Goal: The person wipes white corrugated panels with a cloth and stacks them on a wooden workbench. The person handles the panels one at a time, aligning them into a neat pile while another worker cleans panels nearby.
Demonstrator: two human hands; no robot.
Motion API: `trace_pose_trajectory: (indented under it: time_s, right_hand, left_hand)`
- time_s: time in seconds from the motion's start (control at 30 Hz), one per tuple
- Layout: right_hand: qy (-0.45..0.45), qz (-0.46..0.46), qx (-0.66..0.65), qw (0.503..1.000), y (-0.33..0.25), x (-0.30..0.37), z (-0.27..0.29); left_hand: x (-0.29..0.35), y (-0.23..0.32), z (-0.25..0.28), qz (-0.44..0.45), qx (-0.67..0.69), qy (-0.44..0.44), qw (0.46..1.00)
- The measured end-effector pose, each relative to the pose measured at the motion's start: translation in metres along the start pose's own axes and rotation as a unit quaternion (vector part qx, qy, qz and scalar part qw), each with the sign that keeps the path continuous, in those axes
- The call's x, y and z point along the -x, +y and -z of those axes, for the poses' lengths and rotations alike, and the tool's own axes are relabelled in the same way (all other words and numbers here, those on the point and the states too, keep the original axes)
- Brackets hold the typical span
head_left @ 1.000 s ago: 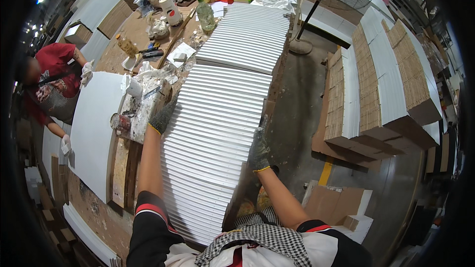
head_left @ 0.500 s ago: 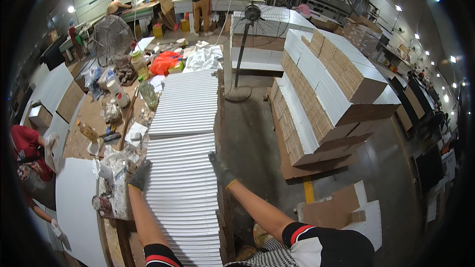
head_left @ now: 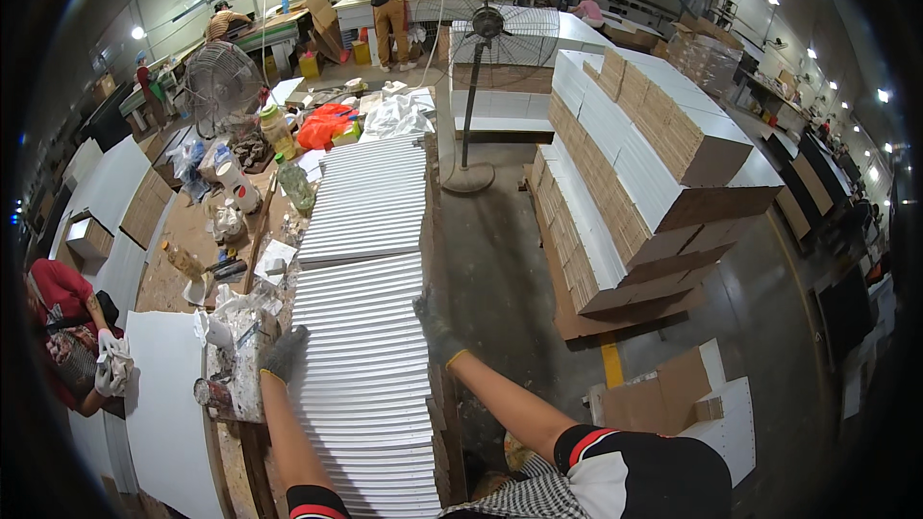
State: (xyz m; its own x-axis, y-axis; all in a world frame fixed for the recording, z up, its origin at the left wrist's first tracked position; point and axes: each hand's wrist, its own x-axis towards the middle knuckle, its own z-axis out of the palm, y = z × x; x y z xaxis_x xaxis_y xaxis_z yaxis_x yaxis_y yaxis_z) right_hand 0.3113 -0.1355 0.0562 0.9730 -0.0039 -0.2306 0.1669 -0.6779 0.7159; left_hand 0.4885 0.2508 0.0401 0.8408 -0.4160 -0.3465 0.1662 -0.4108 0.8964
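Observation:
A long row of white panel strips [head_left: 361, 327], packed edge to edge into a ribbed surface, runs away from me on the worktable. Along its left edge lies my left hand [head_left: 283, 354] in a dark grey glove, fingers stretched forward against the strips. My right hand [head_left: 439, 334], gloved likewise, rests flat against the opposite edge, with part of its fingers hidden by the glove's angle. Neither hand has lifted a strip. Beyond them, a second block of the same strips [head_left: 363, 197] continues the row, with a seam between the two.
Bottles [head_left: 294, 183], rags and a red plastic bag [head_left: 325, 127] clutter the table at left. A brown jar [head_left: 213, 394] stands near my left forearm. A co-worker [head_left: 72, 327] holds a cloth beside a white panel [head_left: 168, 404]. Stacked panels [head_left: 635, 183] and a fan [head_left: 487, 24] stand at right.
My hands stay at the two edges of the row, with the left fingertips turned slightly inward. The co-worker has brought both gloved hands together around a cloth. The view has shifted slightly.

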Motion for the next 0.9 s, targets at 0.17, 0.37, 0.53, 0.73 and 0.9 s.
trace_pose_trajectory:
  time_s: [0.17, 0.37, 0.53, 0.73, 0.9]
  right_hand:
    - [0.15, -0.124, -0.724, 0.662, -0.016, -0.035, -0.045]
    - [-0.039, -0.015, -0.331, 0.943, 0.03, -0.019, -0.006]
    - [-0.043, 0.03, -0.202, 0.978, 0.025, -0.033, -0.012]
    - [0.037, -0.042, -0.034, 0.998, -0.027, 0.006, -0.053]
    - [0.134, -0.174, -0.835, 0.505, -0.109, 0.104, -0.014]
  left_hand:
    - [0.012, 0.054, -0.008, 0.094, -0.074, -0.002, 0.993]
    - [0.005, 0.079, -0.018, -0.001, 0.002, 0.071, 0.997]
    - [0.004, 0.068, -0.038, -0.032, -0.04, 0.087, 0.995]
    - [0.069, 0.055, -0.021, -0.089, -0.198, 0.146, 0.965]
    - [0.167, -0.006, -0.009, -0.01, -0.041, 0.046, 0.998]
